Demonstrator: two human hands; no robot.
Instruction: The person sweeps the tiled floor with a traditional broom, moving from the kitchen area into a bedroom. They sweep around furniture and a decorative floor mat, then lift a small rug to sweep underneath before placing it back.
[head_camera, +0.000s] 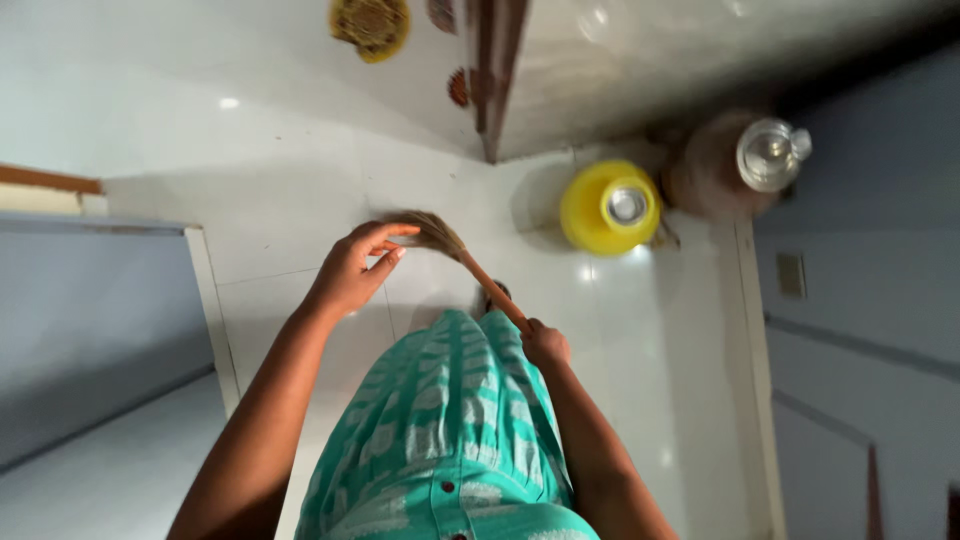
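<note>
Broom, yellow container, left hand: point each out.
broom (482, 280), head view, on the orange handle.
yellow container (590, 215), head view, on its yellow shoulder.
left hand (352, 272), head view, on the back of the hand.
</note>
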